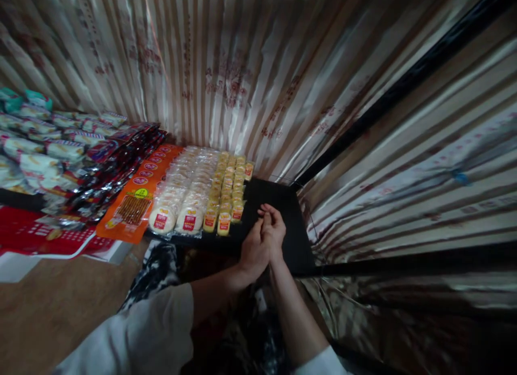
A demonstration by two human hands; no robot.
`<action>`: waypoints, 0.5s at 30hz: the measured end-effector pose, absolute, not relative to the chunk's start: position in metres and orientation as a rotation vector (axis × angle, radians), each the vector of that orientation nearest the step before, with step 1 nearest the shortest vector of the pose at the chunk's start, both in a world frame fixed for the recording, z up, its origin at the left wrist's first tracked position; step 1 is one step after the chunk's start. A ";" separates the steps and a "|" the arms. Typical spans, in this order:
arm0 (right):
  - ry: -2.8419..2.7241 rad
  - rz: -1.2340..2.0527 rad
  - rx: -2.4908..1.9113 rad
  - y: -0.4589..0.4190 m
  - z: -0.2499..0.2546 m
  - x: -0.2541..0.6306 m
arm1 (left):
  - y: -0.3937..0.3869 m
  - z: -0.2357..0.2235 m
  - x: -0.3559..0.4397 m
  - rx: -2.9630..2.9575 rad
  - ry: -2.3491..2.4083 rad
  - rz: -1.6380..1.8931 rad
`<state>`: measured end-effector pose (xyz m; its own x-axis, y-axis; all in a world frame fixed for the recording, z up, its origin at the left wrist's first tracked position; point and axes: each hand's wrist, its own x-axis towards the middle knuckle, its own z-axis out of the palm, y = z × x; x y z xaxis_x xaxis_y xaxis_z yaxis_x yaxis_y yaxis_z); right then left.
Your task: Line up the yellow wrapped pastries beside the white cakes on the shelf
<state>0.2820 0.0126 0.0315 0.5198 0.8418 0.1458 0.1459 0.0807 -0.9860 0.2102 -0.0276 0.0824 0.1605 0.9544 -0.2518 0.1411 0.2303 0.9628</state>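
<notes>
Black table (297, 235): goods lie in rows, apparently to keep kinds apart. Orange packet (143, 194) flat, beside white packs (189, 216). Left hand (254, 251) and right hand (277, 232) clasped, seemingly at rest; contents indeterminable. Yellow packs (224, 216) nearby.

The bare L hand (253, 250) and bare R hand (277, 229) are clasped together by the flat black tabletop (297, 232). To their L lie small yellow wrapped snacks (225, 194), round white crackers w/ clear wrap (190, 216), & one flat orange plastic pkg (133, 202).
</notes>
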 end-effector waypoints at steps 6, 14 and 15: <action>-1.006 0.701 -1.572 -0.090 0.021 0.251 | -0.107 0.054 0.148 1.364 1.017 0.807; -1.929 0.727 -2.016 -0.116 -0.016 0.252 | -0.126 -0.022 0.124 1.392 1.249 0.333; -1.976 0.691 -2.096 -0.114 -0.017 0.253 | -0.123 -0.028 0.126 1.360 1.281 0.313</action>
<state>0.2531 -0.1139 -0.0170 0.0090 0.9779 -0.2088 0.8948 -0.1011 -0.4349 0.1258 -0.1234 -0.0280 0.3617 0.7966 -0.4845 0.4832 0.2843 0.8281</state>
